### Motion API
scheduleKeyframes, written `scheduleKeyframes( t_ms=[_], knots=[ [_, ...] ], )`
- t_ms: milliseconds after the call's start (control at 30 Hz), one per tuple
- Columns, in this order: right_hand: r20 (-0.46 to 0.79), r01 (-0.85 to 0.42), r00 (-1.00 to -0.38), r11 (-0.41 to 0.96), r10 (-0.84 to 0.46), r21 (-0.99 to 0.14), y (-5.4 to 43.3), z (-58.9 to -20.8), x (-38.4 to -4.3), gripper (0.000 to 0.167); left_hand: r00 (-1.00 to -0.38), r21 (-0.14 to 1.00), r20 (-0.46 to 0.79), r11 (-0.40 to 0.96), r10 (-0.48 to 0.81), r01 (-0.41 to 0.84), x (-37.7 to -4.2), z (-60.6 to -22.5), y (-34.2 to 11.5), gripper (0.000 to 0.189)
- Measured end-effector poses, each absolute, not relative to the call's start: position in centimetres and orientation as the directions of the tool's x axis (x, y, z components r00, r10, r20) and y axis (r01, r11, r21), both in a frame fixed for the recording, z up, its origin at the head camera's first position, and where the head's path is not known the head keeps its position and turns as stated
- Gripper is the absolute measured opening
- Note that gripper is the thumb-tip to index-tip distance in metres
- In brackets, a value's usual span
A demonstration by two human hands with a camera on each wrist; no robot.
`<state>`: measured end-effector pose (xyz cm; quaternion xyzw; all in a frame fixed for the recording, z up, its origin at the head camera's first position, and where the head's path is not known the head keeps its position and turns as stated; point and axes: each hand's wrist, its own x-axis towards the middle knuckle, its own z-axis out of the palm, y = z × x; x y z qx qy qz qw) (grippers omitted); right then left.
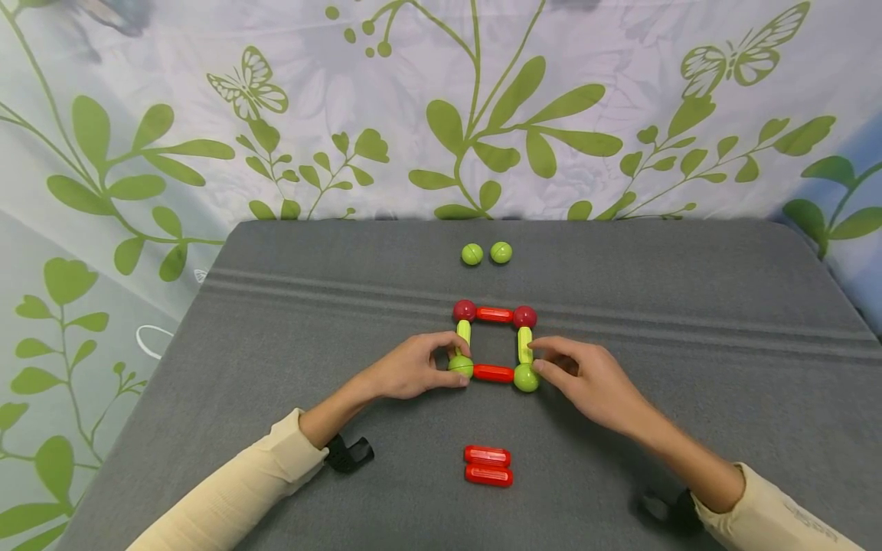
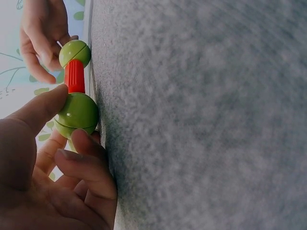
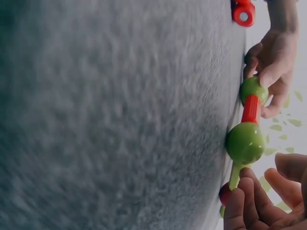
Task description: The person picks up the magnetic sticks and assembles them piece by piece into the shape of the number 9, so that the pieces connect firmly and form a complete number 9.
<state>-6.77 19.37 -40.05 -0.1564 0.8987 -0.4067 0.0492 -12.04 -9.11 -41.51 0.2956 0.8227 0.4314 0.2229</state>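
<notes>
Sleeves (image 1: pixel 227 490) of cream cloth reach in from the lower left and lower right, with a person's two bare hands extended over a grey table (image 1: pixel 310 306). Nearest on the table, two loose red rods (image 1: pixel 488 457) lie side by side, between the forearms. Beyond them, the left hand (image 1: pixel 413 366) has a firm grip, pinching the front-left green ball (image 1: pixel 461 367) between thumb and fingers. The right hand (image 1: pixel 589 379) has a loose grip around nothing: its thumb stands apart from its bent fingers, whose tips are at the right lime rod (image 1: pixel 525 344); whether they touch it, I cannot tell. Between the hands, the front red rod (image 1: pixel 494 373) links that ball to the front-right green ball (image 1: pixel 527 378). The left lime rod (image 1: pixel 464 329) and the right one run back to two dark red balls (image 1: pixel 465 310), joined by the back red rod (image 1: pixel 494 314), making a flat square. Farther off sit two loose green balls (image 1: pixel 472 254), close together but apart. Behind hangs pale fabric (image 1: pixel 413 92) printed with green leaves and butterflies.
</notes>
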Motion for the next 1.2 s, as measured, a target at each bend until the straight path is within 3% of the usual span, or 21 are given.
scheduleKeyframes(
  t_ms=[300,700,1200],
  knots=[
    [0.046,-0.231,-0.943,0.551,-0.328,-0.802,18.7,-39.3,-4.5,0.018,-0.726,0.84,-0.111,0.455,0.679,0.296,-12.1,-41.5,-9.2,0.027],
    [0.043,-0.298,-0.866,0.446,-0.499,-0.844,16.8,-40.1,-2.2,0.011,-0.724,0.838,-0.103,0.451,0.682,0.307,-12.1,-41.6,-9.1,0.027],
    [-0.018,-0.33,-0.79,0.45,-0.613,-0.83,15.0,-40.9,-1.7,0.013,-0.725,0.837,-0.107,0.456,0.68,0.304,-12.1,-41.5,-9.1,0.027]
  ],
)
